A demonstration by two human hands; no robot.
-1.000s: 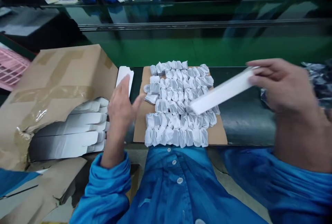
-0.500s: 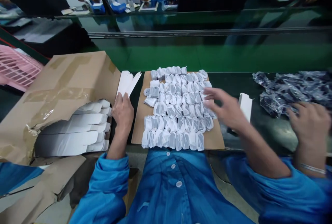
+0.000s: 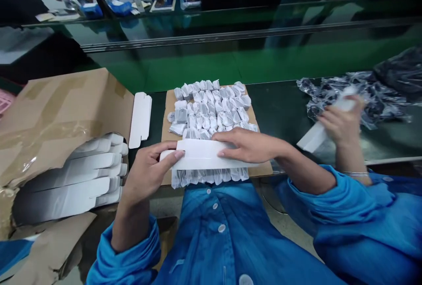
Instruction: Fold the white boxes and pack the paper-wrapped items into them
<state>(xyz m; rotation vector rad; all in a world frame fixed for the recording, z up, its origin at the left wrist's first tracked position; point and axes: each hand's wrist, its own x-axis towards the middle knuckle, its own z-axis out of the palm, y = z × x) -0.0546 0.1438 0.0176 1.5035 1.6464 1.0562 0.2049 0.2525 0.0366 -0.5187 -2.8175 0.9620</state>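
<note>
Between my two hands is a flat white folded carton (image 3: 201,155), held level above the wrapped items. My left hand (image 3: 148,166) pinches its left end, thumb in front. At the right end my right hand (image 3: 247,144) grips it, with thumb on the front face and fingers along the top. Below and behind the carton, rows of small grey-white items in thin white wrapping (image 3: 211,109) lie on a cardboard sheet (image 3: 167,142). Another flat white carton (image 3: 140,120) lies on the bench to the left of that sheet.
A torn brown box (image 3: 75,113) holding several flat white cartons (image 3: 79,184) stands at left. At right, a co-worker's hand (image 3: 346,122) holds a white carton (image 3: 311,137) near clear-bagged dark items (image 3: 349,104). A green-walled ledge (image 3: 198,65) runs behind the bench.
My left hand has brought a carton from beside the box to the middle. My right hand has moved left and taken its other end. The co-worker has picked up a white carton.
</note>
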